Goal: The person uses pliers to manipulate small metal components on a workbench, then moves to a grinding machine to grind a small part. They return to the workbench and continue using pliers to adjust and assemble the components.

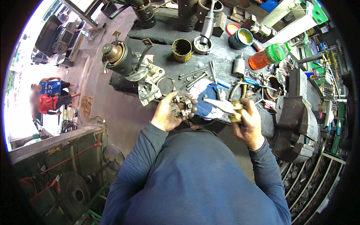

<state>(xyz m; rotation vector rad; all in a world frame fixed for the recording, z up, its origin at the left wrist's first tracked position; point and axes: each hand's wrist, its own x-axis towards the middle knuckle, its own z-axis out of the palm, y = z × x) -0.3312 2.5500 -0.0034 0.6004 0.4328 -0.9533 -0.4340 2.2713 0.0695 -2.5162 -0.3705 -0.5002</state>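
In the head view we look down over our blue sleeves at a dark, oily surface (225, 56) crowded with parts. Our left hand (168, 112) is curled around one round metal brush-holder ring (182, 106), its grip pinching the part between thumb and fingertips just above the near edge of the surface. Our right hand (247, 122) is closed around the yellow handles of one pair of long-nose pliers (224, 106), whose pointed tip aims left toward the ring; tip and ring sit near each other, and we cannot tell whether they touch.

Behind the ring lies one blue rag (210, 99) over some white cloth. Far and left of our left hand rests one starter motor body (125, 60), lying tilted with its copper end pointing left, and one pale metal end housing (150, 84) lies just beside it. Between them and the rag we count several long bolts (193, 75), roughly four, lying loose.

Farther off stand two open tins: one yellowish can (182, 49) and one blue-rimmed tin (240, 38) to its right. One orange bottle with a green cap (267, 56) lies on its side at the far right. One heavy bench vise (296, 120) sits at the right, close to our right hand.

Far left, out on the street, we see two people (50, 95), one in blue and one in red.
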